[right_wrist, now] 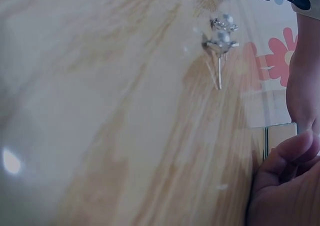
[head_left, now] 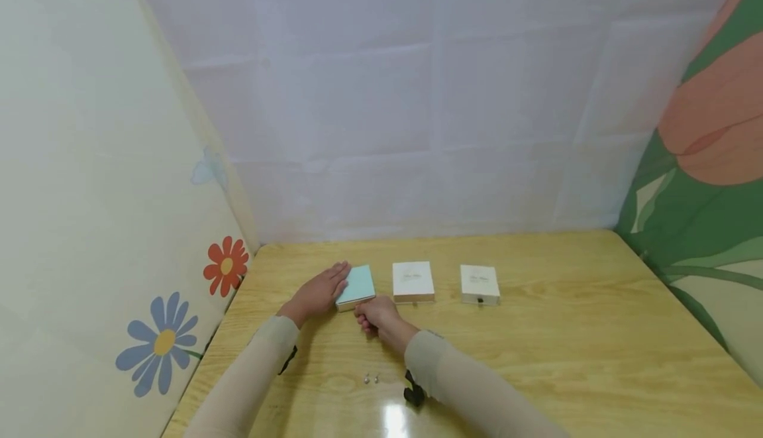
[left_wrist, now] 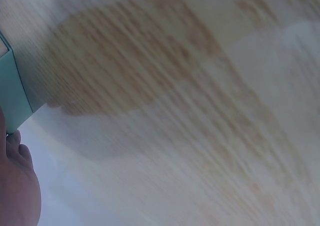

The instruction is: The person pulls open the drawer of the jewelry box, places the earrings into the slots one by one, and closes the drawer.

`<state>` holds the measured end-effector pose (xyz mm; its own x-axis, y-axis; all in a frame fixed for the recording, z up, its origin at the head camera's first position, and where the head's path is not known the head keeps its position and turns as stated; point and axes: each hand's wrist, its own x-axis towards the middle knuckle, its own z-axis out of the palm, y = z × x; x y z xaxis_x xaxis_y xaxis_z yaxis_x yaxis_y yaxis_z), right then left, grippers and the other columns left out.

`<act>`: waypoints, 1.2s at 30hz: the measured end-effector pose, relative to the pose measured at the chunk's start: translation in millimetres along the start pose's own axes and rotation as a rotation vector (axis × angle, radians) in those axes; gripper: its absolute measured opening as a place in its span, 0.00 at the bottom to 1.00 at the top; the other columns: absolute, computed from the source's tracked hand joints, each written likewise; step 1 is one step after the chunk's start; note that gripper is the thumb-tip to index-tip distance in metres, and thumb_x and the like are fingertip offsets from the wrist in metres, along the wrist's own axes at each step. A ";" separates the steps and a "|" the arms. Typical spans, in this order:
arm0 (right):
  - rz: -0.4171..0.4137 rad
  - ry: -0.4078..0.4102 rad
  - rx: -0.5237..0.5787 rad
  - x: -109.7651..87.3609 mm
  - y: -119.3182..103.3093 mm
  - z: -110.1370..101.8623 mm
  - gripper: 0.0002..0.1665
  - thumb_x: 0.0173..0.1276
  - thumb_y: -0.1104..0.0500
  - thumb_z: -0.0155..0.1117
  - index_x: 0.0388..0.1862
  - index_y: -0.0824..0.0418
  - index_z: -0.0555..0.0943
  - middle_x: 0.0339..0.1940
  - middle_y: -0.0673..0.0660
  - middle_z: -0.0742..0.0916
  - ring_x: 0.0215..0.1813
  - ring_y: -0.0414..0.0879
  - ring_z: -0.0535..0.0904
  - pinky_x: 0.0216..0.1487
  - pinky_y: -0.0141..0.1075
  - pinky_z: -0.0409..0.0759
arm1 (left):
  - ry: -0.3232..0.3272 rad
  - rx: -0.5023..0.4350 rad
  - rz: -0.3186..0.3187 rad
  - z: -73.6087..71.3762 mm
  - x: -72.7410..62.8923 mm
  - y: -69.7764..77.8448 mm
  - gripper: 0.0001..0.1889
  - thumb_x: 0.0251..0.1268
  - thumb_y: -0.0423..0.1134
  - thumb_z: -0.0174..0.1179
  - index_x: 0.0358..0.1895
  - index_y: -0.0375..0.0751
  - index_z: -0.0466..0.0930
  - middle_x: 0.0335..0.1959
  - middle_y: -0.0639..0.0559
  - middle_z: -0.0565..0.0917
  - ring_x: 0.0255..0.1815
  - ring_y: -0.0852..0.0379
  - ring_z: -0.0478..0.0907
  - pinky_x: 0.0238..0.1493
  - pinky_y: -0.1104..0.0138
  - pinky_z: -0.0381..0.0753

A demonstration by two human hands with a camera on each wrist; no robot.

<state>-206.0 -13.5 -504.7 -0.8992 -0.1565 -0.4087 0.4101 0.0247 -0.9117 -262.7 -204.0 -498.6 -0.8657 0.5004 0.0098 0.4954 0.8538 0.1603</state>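
A turquoise-topped small box (head_left: 359, 283) with a pale front lies at the left of the table. My left hand (head_left: 318, 292) rests against its left side, fingers fairly straight along the edge. In the left wrist view the turquoise box (left_wrist: 12, 90) shows at the left border, beside part of the left hand (left_wrist: 19, 191). At the box's front, my right hand (head_left: 381, 317) has curled fingers, with thumb and forefinger pinching there; the exact part pinched is hidden. The right wrist view shows this right hand (right_wrist: 287, 186) against the pale box front (right_wrist: 280, 137).
Two pearl earrings (right_wrist: 220, 43) lie on the wooden table (head_left: 536, 358) between the forearms. To the right stand a white box (head_left: 412, 279) and another white box (head_left: 479, 281) with a dark front tab. A white cloth wall (head_left: 417, 126) rises behind; printed panels flank the table.
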 end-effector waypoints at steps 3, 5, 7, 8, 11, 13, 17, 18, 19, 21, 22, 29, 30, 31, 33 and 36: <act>-0.007 0.012 -0.014 1.2 2.1 0.7 0.07 0.66 0.70 0.62 0.30 0.68 0.85 0.12 0.46 0.78 0.13 0.32 0.69 0.14 0.20 0.69 | -0.006 0.013 0.021 -0.1 -0.2 -0.9 0.29 0.86 0.46 0.38 0.80 0.35 0.53 0.81 0.40 0.56 0.82 0.43 0.53 0.80 0.51 0.55; -0.010 0.016 -0.016 2.5 3.3 0.9 0.06 0.66 0.70 0.62 0.32 0.70 0.85 0.12 0.47 0.78 0.13 0.32 0.69 0.14 0.21 0.69 | -0.001 0.022 0.033 -0.4 -0.5 -0.8 0.29 0.85 0.45 0.38 0.80 0.33 0.54 0.81 0.40 0.57 0.81 0.42 0.53 0.80 0.50 0.56; -0.015 0.016 -0.021 3.2 3.6 0.9 0.06 0.66 0.70 0.62 0.33 0.70 0.85 0.12 0.47 0.79 0.13 0.32 0.69 0.13 0.21 0.70 | 0.001 0.025 0.031 -1.7 -0.8 0.0 0.29 0.86 0.45 0.38 0.80 0.33 0.53 0.81 0.40 0.57 0.81 0.42 0.53 0.80 0.50 0.56; -0.019 0.016 -0.022 3.2 3.6 0.8 0.05 0.66 0.70 0.62 0.33 0.71 0.85 0.12 0.47 0.79 0.13 0.32 0.69 0.13 0.21 0.70 | 0.001 0.026 0.031 -2.3 -0.7 0.5 0.29 0.86 0.45 0.38 0.80 0.34 0.53 0.81 0.40 0.57 0.81 0.42 0.53 0.80 0.50 0.56; -0.020 0.018 -0.027 2.4 3.9 0.8 0.06 0.66 0.70 0.63 0.30 0.68 0.84 0.12 0.47 0.78 0.13 0.32 0.69 0.13 0.22 0.69 | 0.000 0.014 0.028 -3.4 -0.7 1.7 0.29 0.86 0.45 0.38 0.80 0.34 0.53 0.81 0.40 0.57 0.81 0.42 0.53 0.80 0.50 0.55; -0.023 0.021 -0.034 1.5 4.4 1.1 0.08 0.66 0.70 0.62 0.27 0.66 0.84 0.12 0.47 0.78 0.13 0.32 0.69 0.13 0.22 0.69 | -0.004 0.016 0.027 -2.8 -0.7 1.6 0.29 0.86 0.46 0.38 0.80 0.34 0.53 0.81 0.40 0.57 0.82 0.43 0.53 0.80 0.50 0.55; -0.031 0.022 -0.037 0.8 5.9 1.9 0.11 0.67 0.70 0.61 0.24 0.64 0.82 0.12 0.47 0.77 0.13 0.32 0.68 0.13 0.22 0.69 | -0.004 0.022 0.020 -0.4 0.0 0.1 0.29 0.86 0.46 0.38 0.80 0.35 0.53 0.81 0.41 0.57 0.82 0.43 0.53 0.80 0.51 0.55; -0.035 0.022 -0.037 0.7 6.0 2.2 0.11 0.67 0.70 0.61 0.24 0.64 0.82 0.12 0.47 0.77 0.13 0.32 0.68 0.13 0.22 0.69 | -0.002 0.020 0.019 0.1 0.2 -0.3 0.29 0.86 0.46 0.38 0.80 0.35 0.53 0.81 0.41 0.57 0.82 0.43 0.53 0.80 0.51 0.55; -0.037 0.022 -0.037 0.3 6.1 2.3 0.11 0.67 0.70 0.61 0.25 0.64 0.82 0.11 0.47 0.77 0.13 0.32 0.68 0.13 0.22 0.69 | 0.000 0.019 0.019 0.6 0.5 -0.8 0.29 0.86 0.46 0.38 0.80 0.35 0.53 0.81 0.41 0.57 0.82 0.43 0.53 0.80 0.51 0.55; -0.038 0.023 -0.037 -0.1 6.1 2.4 0.10 0.67 0.70 0.61 0.25 0.65 0.82 0.11 0.47 0.77 0.13 0.32 0.68 0.13 0.22 0.69 | 0.001 0.022 0.021 1.4 0.7 -1.7 0.29 0.86 0.46 0.38 0.80 0.35 0.53 0.81 0.41 0.57 0.82 0.43 0.53 0.80 0.51 0.55; -0.040 0.023 -0.039 -0.3 6.1 2.4 0.10 0.67 0.70 0.61 0.25 0.65 0.83 0.11 0.47 0.77 0.13 0.32 0.68 0.13 0.22 0.69 | 0.003 0.020 0.022 1.7 0.8 -2.0 0.29 0.86 0.45 0.38 0.80 0.34 0.53 0.81 0.41 0.57 0.81 0.43 0.53 0.80 0.51 0.56; -0.060 0.018 -0.049 -0.8 6.4 1.9 0.11 0.69 0.70 0.60 0.26 0.67 0.83 0.11 0.47 0.77 0.13 0.33 0.68 0.13 0.22 0.69 | -0.001 -0.006 0.015 1.1 1.5 -2.4 0.29 0.86 0.46 0.37 0.81 0.36 0.53 0.81 0.41 0.57 0.82 0.43 0.53 0.80 0.51 0.55; -0.059 0.015 -0.048 -0.7 6.5 1.8 0.11 0.69 0.69 0.60 0.27 0.68 0.84 0.12 0.47 0.77 0.13 0.33 0.68 0.13 0.22 0.69 | -0.004 -0.010 0.009 1.0 1.6 -2.1 0.29 0.86 0.47 0.37 0.81 0.36 0.53 0.81 0.42 0.57 0.82 0.44 0.53 0.80 0.51 0.55; -0.060 0.014 -0.048 -0.6 6.9 1.9 0.10 0.69 0.69 0.60 0.28 0.70 0.85 0.12 0.47 0.77 0.13 0.33 0.68 0.13 0.22 0.69 | -0.007 -0.013 0.001 1.0 1.6 -1.8 0.29 0.86 0.48 0.36 0.81 0.37 0.52 0.81 0.43 0.56 0.82 0.45 0.52 0.80 0.52 0.55; -0.060 0.016 -0.050 -0.7 7.8 1.9 0.10 0.69 0.69 0.60 0.30 0.71 0.85 0.12 0.47 0.77 0.13 0.33 0.68 0.13 0.22 0.69 | -0.006 -0.027 -0.008 1.2 1.4 -1.4 0.29 0.86 0.48 0.36 0.81 0.38 0.52 0.82 0.43 0.56 0.82 0.45 0.52 0.81 0.52 0.54; -0.063 0.017 -0.053 -2.3 8.2 2.1 0.10 0.70 0.69 0.60 0.31 0.72 0.85 0.11 0.47 0.77 0.12 0.33 0.68 0.13 0.21 0.69 | 0.006 -0.041 -0.011 2.1 0.8 -1.5 0.29 0.86 0.48 0.36 0.81 0.37 0.53 0.81 0.43 0.57 0.82 0.45 0.53 0.81 0.52 0.54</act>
<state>-200.2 -15.1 -511.1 -0.9256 -0.1425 -0.3507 0.3443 0.0680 -0.9364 -264.0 -204.6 -500.9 -0.8714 0.4904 0.0134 0.4829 0.8525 0.2003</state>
